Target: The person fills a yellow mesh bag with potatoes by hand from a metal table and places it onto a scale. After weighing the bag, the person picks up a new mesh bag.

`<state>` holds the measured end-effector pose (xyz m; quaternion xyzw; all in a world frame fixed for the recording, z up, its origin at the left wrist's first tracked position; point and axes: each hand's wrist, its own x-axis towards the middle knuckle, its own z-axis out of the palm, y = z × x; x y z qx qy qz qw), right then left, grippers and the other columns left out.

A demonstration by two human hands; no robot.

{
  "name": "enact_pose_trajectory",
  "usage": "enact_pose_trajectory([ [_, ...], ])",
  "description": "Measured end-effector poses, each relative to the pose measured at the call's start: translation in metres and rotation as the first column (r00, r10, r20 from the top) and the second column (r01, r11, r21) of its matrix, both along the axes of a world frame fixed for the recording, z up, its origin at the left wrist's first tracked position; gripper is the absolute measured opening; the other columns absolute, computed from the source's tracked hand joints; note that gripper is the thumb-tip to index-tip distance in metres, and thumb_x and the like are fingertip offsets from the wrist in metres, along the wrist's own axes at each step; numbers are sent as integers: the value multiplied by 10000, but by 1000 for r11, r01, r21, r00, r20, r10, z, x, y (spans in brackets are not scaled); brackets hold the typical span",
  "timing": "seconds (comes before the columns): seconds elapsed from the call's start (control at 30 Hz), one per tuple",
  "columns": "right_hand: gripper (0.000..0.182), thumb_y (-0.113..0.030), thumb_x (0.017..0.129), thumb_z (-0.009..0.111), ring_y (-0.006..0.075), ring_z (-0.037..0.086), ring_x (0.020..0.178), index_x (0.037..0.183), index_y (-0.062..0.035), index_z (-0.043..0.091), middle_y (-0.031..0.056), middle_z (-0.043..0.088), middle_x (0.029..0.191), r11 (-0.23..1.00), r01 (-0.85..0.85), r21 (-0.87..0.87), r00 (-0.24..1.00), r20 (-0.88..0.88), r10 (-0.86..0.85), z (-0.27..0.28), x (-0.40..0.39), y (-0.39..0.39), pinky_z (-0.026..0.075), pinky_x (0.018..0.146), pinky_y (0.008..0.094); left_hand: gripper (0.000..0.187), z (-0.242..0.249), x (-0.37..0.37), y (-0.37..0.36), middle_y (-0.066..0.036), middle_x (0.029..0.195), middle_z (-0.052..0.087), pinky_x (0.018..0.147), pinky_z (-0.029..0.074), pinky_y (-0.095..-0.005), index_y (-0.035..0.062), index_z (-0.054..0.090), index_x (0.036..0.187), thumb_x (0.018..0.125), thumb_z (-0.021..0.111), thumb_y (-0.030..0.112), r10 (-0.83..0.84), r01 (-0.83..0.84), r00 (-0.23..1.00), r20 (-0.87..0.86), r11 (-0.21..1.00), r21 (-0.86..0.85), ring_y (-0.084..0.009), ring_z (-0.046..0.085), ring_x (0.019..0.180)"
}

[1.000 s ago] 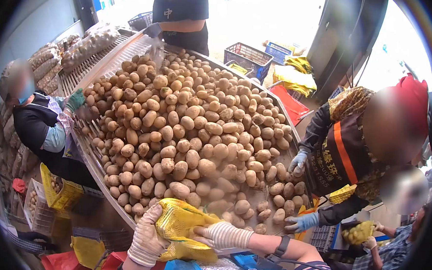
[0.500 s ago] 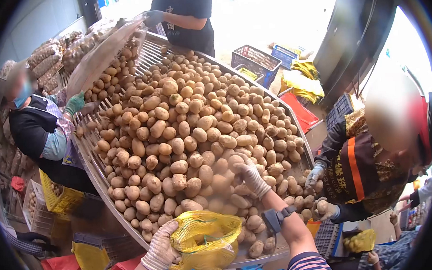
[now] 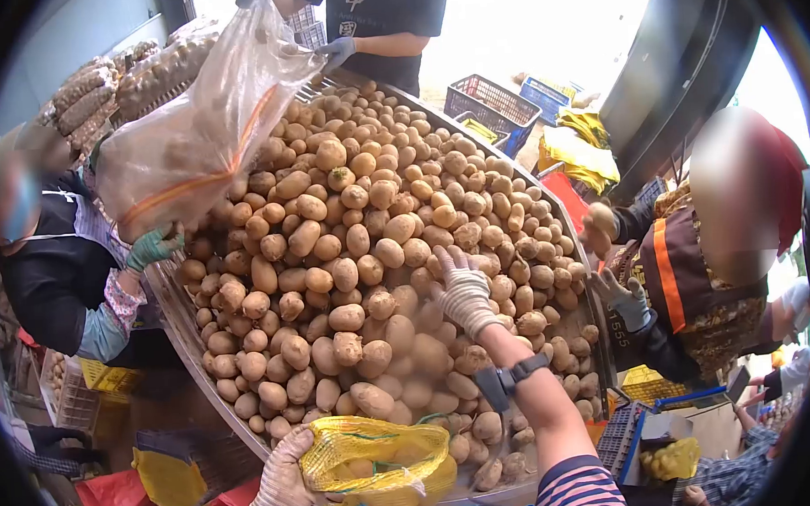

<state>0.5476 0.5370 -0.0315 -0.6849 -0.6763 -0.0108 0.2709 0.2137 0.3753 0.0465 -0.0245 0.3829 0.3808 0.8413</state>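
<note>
Brown potatoes (image 3: pixel 333 275) lie in a large heap on a metal sorting table (image 3: pixel 212 384). At the near edge my left hand (image 3: pixel 286 479), in a whitish glove, is closed on the rim of a yellow mesh bag (image 3: pixel 389 478). The bag's mouth gapes upward, with a few potatoes visible inside. My right hand (image 3: pixel 465 291), gloved and with a dark device on the wrist, rests on the heap right of centre. Its fingers are spread over the potatoes, and none is gripped.
Across the table, co-workers' gloved hands hold a large clear plastic sack (image 3: pixel 206 126) over the heap. Another co-worker at the right holds a potato (image 3: pixel 597 218). Dark crates (image 3: pixel 492 105) stand beyond the table; red and yellow bags (image 3: pixel 120 502) lie at the lower left.
My right hand has moved slightly up across the heap. The clear sack has been lifted higher and hangs fuller in view. The right co-worker's hands have moved up and apart.
</note>
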Motion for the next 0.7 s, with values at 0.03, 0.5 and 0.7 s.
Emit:
enact_pose_trajectory([
  [0.03,512,-161,764,659,369,551,1061,1255,-133,518,164,583,1140,999,-31,10,986,167,29,-25,18,18,456,898,432,317,-3,-2,-2,-161,1126,627,852,553,-480,7,555,1173,933,549,214,6,-6,1000,-2,1000,10,-298,639,1008],
  [0.5,630,-504,913,542,225,601,982,1346,-67,407,110,594,1125,664,-746,-53,312,-908,279,68,-76,-155,483,866,353,301,13,43,15,-154,1143,620,913,524,-470,12,541,1173,966,495,225,-2,-8,986,168,998,59,-277,623,1049],
  [0.7,232,-272,923,544,311,621,798,871,-72,650,108,636,779,859,-512,10,674,-616,408,58,-61,-55,494,697,373,306,20,2,0,-159,1113,638,907,527,-475,-3,565,1145,924,577,208,91,-94,996,25,985,145,-282,634,1027],
])
